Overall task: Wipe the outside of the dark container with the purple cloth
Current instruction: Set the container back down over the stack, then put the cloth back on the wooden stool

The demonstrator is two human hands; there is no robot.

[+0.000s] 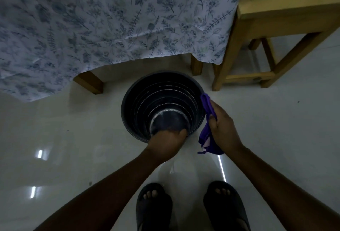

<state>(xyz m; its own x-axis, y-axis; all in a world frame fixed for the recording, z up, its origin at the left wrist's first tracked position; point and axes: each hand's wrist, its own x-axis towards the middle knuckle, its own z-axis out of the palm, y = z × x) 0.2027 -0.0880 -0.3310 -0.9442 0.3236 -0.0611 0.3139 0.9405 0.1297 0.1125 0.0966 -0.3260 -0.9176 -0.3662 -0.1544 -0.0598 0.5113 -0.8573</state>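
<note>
Pale glossy floor (55, 129) carries the dark container (163, 105), standing upright before a cloth-draped table (110, 19). The left hand (165, 144) clamps the near rim, thumb outside and fingers hidden inside, likely to steady it. The right hand (220, 127), closed around the purple cloth (207, 120), presses it against the right outer wall, placed for wiping. Further right stands a wooden stool (276, 28).

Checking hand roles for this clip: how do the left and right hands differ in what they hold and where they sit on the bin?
The left hand grips the near rim of the bin bare, fingers hooked inside; the right hand is closed on the purple cloth, not on the rim. The left sits at the near edge, the right against the bin's right outer side. Both touch or press toward the same bin, which stands on the floor.
</note>
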